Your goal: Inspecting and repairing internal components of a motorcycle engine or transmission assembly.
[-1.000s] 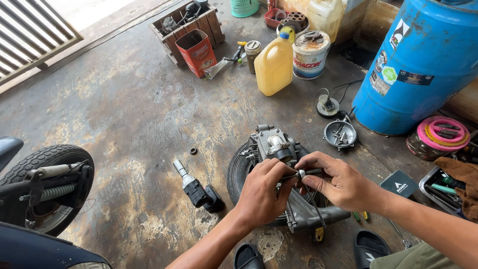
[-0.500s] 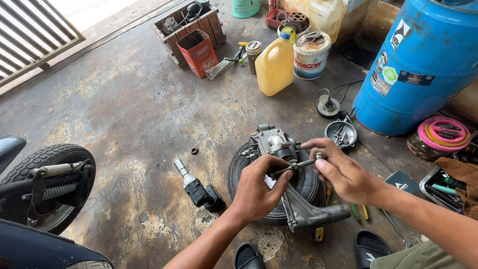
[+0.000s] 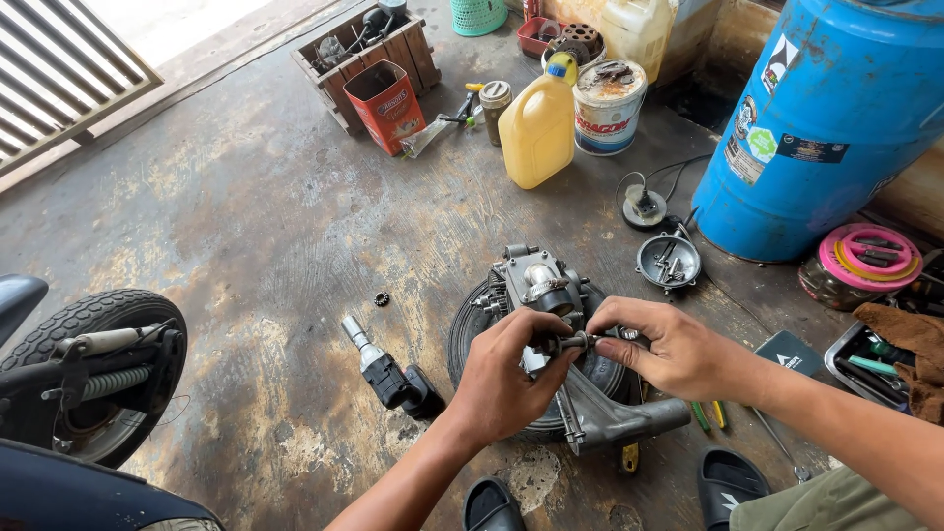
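Observation:
A grey metal engine casing rests on a small black tyre on the stained concrete floor. Above it, my left hand and my right hand meet over a short metal bolt-like part. The left fingers pinch its dark end. The right thumb and fingers grip its shiny end. A grey arm of the casing sticks out below my hands.
A cordless impact tool lies left of the tyre, a small black ring beyond it. Yellow jug, paint tub, red can, wooden crate stand at the back. Blue drum at right. Motorcycle wheel at left.
Both hands have shifted slightly up and right over the casing, still joined on the small metal part. Nothing else has moved.

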